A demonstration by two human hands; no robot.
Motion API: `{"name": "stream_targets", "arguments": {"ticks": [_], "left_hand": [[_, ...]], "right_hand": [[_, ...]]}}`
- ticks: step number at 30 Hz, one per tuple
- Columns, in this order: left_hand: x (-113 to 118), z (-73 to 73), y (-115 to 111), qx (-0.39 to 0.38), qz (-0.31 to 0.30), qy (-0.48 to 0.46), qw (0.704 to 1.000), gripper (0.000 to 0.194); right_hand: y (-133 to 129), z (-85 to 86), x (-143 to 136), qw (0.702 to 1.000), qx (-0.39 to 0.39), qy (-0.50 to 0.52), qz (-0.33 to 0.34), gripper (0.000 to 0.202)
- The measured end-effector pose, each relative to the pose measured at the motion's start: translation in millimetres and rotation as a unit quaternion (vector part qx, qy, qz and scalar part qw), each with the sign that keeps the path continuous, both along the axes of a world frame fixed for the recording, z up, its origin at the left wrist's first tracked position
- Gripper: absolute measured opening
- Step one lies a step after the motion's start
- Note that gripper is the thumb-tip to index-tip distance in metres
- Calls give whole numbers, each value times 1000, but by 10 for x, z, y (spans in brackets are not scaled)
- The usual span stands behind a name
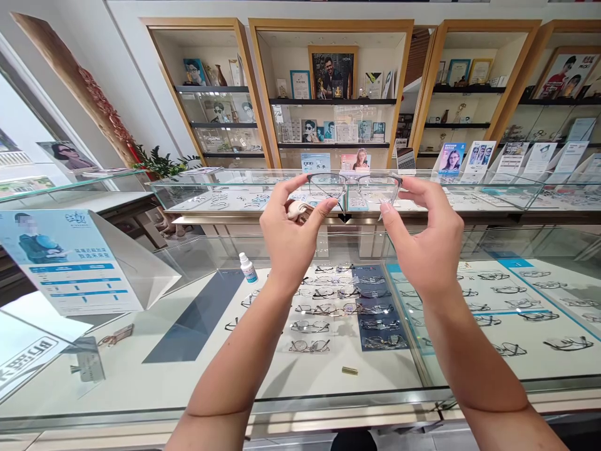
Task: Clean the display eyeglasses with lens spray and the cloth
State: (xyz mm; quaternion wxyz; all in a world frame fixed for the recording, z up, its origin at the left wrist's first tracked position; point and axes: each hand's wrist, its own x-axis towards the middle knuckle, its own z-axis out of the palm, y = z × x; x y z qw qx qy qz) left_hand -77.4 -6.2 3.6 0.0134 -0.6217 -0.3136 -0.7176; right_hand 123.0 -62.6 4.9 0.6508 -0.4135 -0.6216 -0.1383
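Note:
Raised in front of me over the glass counter is a pair of eyeglasses (353,181) with clear lenses and a thin dark frame. My left hand (293,228) pinches one end of it between thumb and fingers. A crumpled cream-coloured cloth (298,211) is tucked in the curled fingers of that same hand. At the opposite end, my right hand (425,232) grips the frame with thumb and forefinger. Beyond my left forearm, a small white bottle (248,268) with a blue label stands upright on the counter.
Several rows of spectacles (310,327) lie in the glass display counter (197,401) below my arms. A folded blue-and-white sign (79,263) stands at left. Farther back are a second glass counter (220,216), small display cards (451,159) and wooden-framed shelves (331,25).

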Motion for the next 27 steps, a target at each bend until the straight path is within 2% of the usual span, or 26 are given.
{"name": "stream_targets", "arguments": {"ticks": [7,16,27], "left_hand": [[12,1,-5,5,-24,9,1000,56],[-2,-26,0,1,-10,24,1000,60],[20,-21,-32,12,6,14,1000,61]], "right_hand": [[13,1,5,1000,-16,5,8,36],[39,-7,21,1000,-9,-6,-6,36],[52,-17,7,1000,-25,6,8,38]]}}
